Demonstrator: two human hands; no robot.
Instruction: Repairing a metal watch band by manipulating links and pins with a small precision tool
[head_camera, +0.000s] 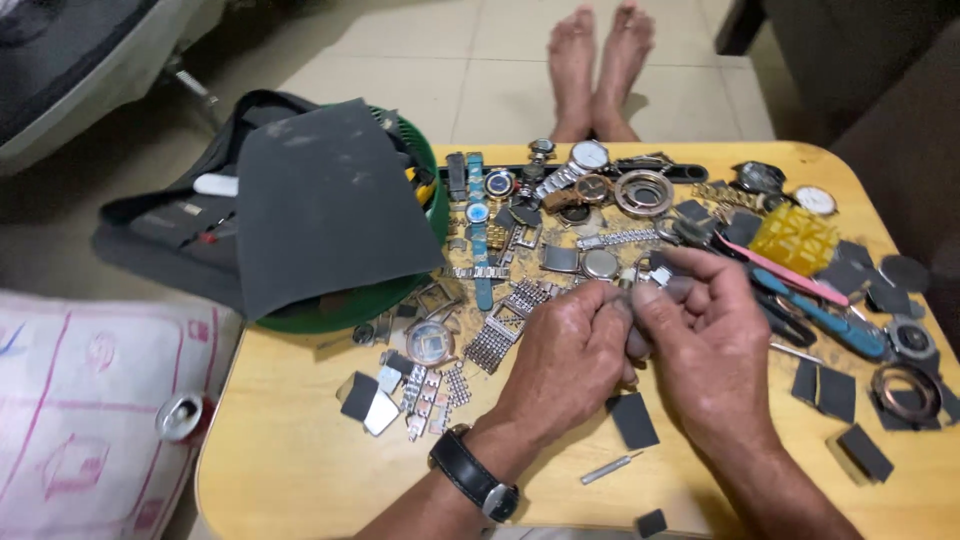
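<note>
Pinching a small metal watch part (655, 274) between clenched fingertips of left hand (570, 345) and right hand (705, 335), above wooden table (300, 460) strewn with watch pieces.

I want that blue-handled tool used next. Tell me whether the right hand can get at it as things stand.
Probably yes. The blue-handled tool lies uncovered on the table just beside the right hand, nothing lying over it. But both hands are pinching a small metal part, so that must go down first.
</note>
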